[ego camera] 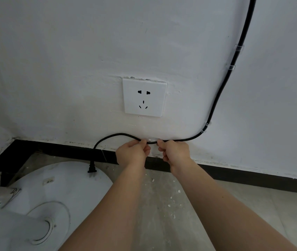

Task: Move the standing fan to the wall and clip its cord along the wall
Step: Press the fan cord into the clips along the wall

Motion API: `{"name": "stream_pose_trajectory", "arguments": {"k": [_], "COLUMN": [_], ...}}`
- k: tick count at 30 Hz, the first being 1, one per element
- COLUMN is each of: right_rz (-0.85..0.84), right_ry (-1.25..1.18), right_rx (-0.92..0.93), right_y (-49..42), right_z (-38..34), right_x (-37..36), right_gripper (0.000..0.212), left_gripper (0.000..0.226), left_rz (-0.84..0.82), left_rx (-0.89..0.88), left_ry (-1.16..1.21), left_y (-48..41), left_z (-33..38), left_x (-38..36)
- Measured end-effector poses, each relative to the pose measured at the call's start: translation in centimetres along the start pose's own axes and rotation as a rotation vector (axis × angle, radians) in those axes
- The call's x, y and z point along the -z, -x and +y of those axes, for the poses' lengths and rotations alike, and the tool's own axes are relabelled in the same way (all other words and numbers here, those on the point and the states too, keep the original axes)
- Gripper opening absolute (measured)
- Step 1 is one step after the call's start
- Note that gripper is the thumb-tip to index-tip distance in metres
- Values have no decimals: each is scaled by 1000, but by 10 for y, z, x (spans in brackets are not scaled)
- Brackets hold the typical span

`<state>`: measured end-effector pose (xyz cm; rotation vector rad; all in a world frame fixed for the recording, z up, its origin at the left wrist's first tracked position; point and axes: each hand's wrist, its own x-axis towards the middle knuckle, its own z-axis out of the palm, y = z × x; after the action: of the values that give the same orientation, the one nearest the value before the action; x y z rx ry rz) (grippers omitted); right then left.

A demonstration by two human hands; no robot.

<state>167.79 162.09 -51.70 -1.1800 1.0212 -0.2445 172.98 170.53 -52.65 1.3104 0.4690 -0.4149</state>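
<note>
A black cord (223,87) runs down the white wall from the top right, held by clear clips (239,47), then bends left along the wall's foot. My left hand (133,153) and my right hand (174,151) each pinch the cord on either side of a clear clip (151,140) just below the socket. Left of my hands the cord arches and hangs down to its loose plug (92,168). The fan's round white base (68,189) and pole (8,230) stand at the lower left.
A white wall socket (144,97) sits above my hands, nothing plugged into it. A black skirting board (252,175) lines the wall's foot and turns a corner at the left. The grey floor (162,201) carries small white flecks.
</note>
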Motion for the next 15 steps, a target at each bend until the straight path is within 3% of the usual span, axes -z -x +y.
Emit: {"name": "stream_pose_trajectory", "arguments": {"k": [3,10,15], "right_rz": [-5,0,11], "right_ry": [-8,-20,-24], "right_rx": [-2,4,3], "right_y": [1,4,3], "right_z": [-1,-1,-1], "right_x": [0,-2,-2], "right_gripper": [5,12,14], "left_gripper": [9,14,16], "left_rz": [15,-7,-44], "left_rx": [96,126,297], "left_ry": [29,50,89], "left_y": [0,5,5], "left_z": [3,7,16], "left_x": [-3,-1,-5]}}
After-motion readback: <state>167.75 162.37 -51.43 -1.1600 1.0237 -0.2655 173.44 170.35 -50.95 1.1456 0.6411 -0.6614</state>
